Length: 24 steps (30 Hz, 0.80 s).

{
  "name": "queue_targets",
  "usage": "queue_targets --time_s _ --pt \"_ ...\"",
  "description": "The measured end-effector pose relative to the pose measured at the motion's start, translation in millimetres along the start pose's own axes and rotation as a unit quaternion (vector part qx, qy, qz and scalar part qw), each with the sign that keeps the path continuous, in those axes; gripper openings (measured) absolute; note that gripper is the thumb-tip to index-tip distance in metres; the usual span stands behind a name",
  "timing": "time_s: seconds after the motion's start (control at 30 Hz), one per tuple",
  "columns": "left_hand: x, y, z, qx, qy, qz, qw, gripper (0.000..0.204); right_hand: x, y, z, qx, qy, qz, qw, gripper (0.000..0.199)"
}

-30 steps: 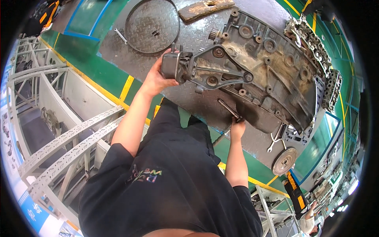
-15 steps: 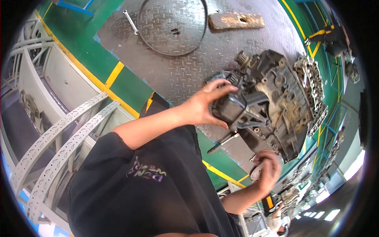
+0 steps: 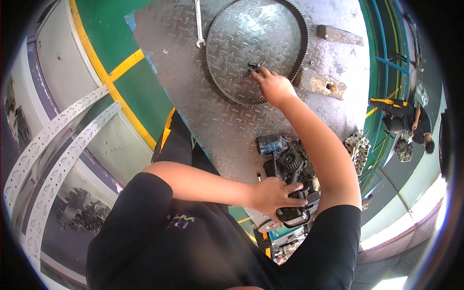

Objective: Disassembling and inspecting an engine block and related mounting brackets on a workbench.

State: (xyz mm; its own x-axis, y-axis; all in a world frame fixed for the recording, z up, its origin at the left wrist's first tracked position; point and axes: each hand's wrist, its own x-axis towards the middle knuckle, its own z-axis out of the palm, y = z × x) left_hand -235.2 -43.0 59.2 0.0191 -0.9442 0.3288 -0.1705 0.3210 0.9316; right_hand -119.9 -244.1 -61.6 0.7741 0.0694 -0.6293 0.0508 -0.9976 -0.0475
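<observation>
My left hand [image 3: 270,195] is wrapped over a black box-shaped engine part [image 3: 294,215], fingers across its top. The part sits at the near side of the dirty engine [image 3: 291,162], which my right forearm partly hides. Stretched far across the metal-plate table, my right hand [image 3: 276,88] has its fingertips bent together on small black bolts [image 3: 253,66]. These lie inside the loop of a toothed belt [image 3: 209,67]. How many bolts the fingers pinch is hard to make out. A blue cylindrical canister [image 3: 268,144] stands out from the engine.
An open-ended wrench [image 3: 199,29] lies left of the belt. To its right are two worn wooden blocks [image 3: 321,83]. Another metal engine part [image 3: 356,147] stands beyond my right forearm. White perforated rails [image 3: 63,130] run along the left, and a person [image 3: 411,116] is at the far right.
My right hand has gone from beside the engine's near end to the bolts inside the belt. My left hand stays on the black part. The view has turned and shifted.
</observation>
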Motion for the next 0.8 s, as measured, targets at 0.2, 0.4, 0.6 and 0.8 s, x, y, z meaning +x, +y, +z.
queue_targets --time_s 0.2,0.4,0.6,0.8 --pt "-1 -6 3 -0.029 0.028 0.02 0.999 0.081 36 9 17 -0.055 0.042 0.001 0.998 0.027" --pt "3 -5 9 -0.05 0.007 -0.011 0.999 0.098 15 -23 -54 0.068 -0.095 0.053 0.992 0.018" --pt "2 -1 6 -0.075 -0.039 -0.06 0.995 0.098 -210 -47 -173 0.319 0.319 0.084 0.888 0.024" --pt "-6 -15 7 -0.08 -0.029 -0.029 0.996 0.117 -452 -150 -107 0.568 0.644 0.219 0.464 0.024"
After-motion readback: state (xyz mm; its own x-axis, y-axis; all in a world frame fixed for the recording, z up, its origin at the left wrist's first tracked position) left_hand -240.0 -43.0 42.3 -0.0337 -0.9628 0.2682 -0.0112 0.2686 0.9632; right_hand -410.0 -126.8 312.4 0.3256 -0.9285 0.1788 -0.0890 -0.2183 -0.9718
